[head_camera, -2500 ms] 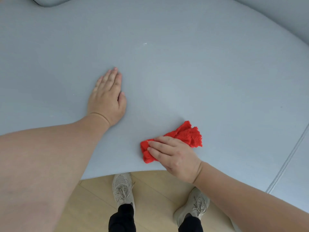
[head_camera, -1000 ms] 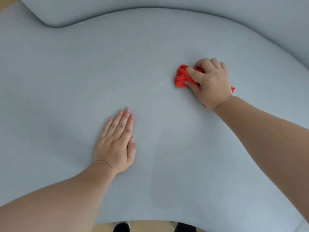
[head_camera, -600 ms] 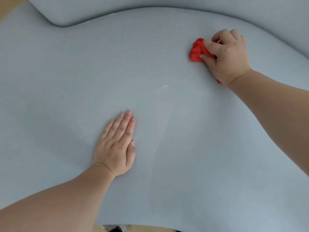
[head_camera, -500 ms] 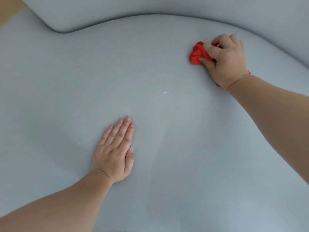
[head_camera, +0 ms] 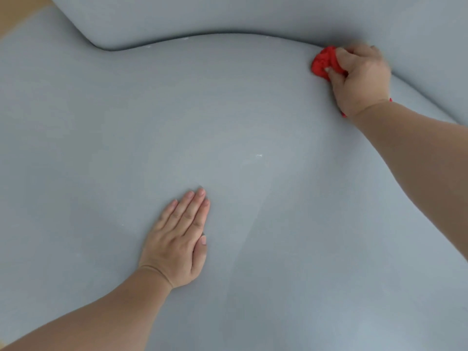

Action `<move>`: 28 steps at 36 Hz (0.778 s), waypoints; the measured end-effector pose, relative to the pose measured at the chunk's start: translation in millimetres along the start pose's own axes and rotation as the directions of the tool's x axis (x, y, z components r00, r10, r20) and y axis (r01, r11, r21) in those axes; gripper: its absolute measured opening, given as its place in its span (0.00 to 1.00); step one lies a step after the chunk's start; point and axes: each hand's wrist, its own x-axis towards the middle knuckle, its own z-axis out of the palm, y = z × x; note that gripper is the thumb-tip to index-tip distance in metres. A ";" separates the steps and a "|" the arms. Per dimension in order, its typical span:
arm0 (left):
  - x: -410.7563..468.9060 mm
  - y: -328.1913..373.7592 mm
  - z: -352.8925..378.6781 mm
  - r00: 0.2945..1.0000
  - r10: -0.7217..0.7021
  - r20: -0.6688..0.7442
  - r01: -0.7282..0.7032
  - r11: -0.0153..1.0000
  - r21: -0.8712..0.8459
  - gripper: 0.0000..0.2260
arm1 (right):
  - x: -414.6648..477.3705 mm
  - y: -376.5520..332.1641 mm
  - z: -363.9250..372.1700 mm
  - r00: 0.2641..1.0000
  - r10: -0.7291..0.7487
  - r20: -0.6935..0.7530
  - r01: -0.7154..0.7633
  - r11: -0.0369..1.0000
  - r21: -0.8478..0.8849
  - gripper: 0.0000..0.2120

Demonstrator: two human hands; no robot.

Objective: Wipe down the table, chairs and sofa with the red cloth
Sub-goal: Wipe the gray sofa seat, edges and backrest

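**Right hand clenched round the bunched red cloth at the back of the seat**

Nearest the person, the left hand lies palm down on the smooth, pale grey-blue upholstered sofa seat. Its fingers are straight and close together, and it holds nothing. It looks planted there as a prop, taking the body's weight so that the other arm can reach far across the cushion.

Beyond it, about mid-seat, a small white speck sits on the fabric. A faint lighter band runs from there toward the near edge; it may be the track of a wipe.

At the far right, the right hand curls its fingers and thumb tightly over the cloth, which is wadded into a ball and shows mostly on the hand's left side. A red scrap peeks out under the wrist. The wad presses into the crease where the seat meets the rounded grey-blue backrest, likely to get at dirt caught in that seam. A strip of tan wooden floor shows at the far left corner.

Half a second ago the cloth was short of the crease; now it is tucked against it, further right. Two and a half seconds ago it lay at the seat's near edge. The left hand has kept its flat pose throughout.
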 end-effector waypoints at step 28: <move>0.5 -2.3 2.1 1.000 -0.001 -0.011 0.001 1.000 -0.012 0.27 | 37.2 -76.2 19.3 0.995 -0.079 0.066 0.081 0.997 -0.019 0.15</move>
